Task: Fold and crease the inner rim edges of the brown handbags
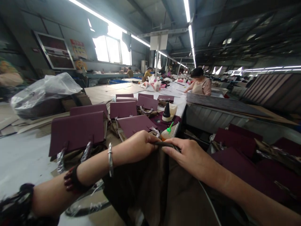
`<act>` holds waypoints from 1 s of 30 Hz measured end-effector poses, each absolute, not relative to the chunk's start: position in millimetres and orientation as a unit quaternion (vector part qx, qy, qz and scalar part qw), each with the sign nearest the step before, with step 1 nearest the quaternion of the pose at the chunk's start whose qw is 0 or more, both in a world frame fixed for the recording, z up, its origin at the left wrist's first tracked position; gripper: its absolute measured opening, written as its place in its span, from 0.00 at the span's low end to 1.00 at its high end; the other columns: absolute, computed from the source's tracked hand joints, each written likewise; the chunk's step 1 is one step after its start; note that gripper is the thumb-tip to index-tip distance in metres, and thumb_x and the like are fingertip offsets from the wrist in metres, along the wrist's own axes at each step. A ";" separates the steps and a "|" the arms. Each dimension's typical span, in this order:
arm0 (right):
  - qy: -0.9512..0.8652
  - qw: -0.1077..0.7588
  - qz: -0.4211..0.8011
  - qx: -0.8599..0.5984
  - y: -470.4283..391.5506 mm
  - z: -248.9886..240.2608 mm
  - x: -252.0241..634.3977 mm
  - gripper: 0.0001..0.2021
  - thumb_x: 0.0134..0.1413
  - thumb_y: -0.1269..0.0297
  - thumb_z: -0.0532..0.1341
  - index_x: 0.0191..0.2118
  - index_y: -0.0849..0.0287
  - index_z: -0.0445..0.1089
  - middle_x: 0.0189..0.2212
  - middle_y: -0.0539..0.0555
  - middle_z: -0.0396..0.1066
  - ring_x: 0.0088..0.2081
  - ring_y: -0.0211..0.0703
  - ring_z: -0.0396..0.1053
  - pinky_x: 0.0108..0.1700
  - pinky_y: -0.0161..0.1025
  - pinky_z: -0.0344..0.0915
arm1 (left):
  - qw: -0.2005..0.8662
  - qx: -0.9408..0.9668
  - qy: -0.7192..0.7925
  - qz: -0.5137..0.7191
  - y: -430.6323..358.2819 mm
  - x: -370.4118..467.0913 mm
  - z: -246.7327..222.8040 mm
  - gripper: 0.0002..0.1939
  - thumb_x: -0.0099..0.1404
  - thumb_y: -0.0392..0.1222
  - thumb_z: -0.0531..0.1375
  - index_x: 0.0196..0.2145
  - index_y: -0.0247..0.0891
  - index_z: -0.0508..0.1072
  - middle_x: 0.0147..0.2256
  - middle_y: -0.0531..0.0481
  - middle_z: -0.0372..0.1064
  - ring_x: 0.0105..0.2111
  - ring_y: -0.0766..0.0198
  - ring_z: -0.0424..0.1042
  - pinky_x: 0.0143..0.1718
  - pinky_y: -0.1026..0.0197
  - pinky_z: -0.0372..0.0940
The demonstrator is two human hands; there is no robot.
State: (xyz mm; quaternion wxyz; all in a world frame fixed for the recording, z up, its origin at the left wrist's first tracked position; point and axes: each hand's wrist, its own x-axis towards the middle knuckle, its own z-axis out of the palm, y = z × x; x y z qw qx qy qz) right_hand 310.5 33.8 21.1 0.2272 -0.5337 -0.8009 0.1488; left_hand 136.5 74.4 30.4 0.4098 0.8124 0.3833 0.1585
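A dark brown bag body [150,185] hangs between my hands, low in the middle of the view. My left hand [141,144] pinches its top edge from the left. From the right, my right hand [183,149] grips the same edge between thumb and fingers, a short gap from the left. Just behind the hands stands a bottle with a green nozzle [167,133], partly covered by them. Farther back is a container with a black cone top [166,112]. A wrapped handle [87,207] lies below my left forearm.
Several maroon bags [76,133] with plastic-wrapped handles stand on the white table [21,157]. A clear plastic bag [47,94] sits at the left. More maroon bags [237,166] are at the right. A person [199,84] works beyond a metal-sided bin [207,117].
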 end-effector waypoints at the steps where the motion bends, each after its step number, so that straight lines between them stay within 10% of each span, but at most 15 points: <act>1: -0.803 0.225 0.141 -0.534 35.0 20.7 310.3 0.10 0.54 0.62 0.54 0.39 0.57 0.70 0.35 0.53 0.73 0.38 0.45 0.69 0.40 0.37 0.62 | 0.404 0.816 0.381 0.162 75.3 136.4 30.0 0.18 0.53 0.35 0.50 0.38 0.34 0.75 0.32 0.53 0.73 0.34 0.60 0.68 0.36 0.66 0.61; 30: -0.812 0.187 0.091 -0.546 45.8 24.0 307.9 0.12 0.56 0.61 0.53 0.32 0.56 0.72 0.29 0.51 0.73 0.33 0.42 0.69 0.34 0.33 0.60 | 0.399 0.810 0.402 0.150 79.4 136.9 27.8 0.16 0.55 0.36 0.50 0.38 0.36 0.74 0.32 0.53 0.73 0.32 0.61 0.67 0.32 0.66 0.60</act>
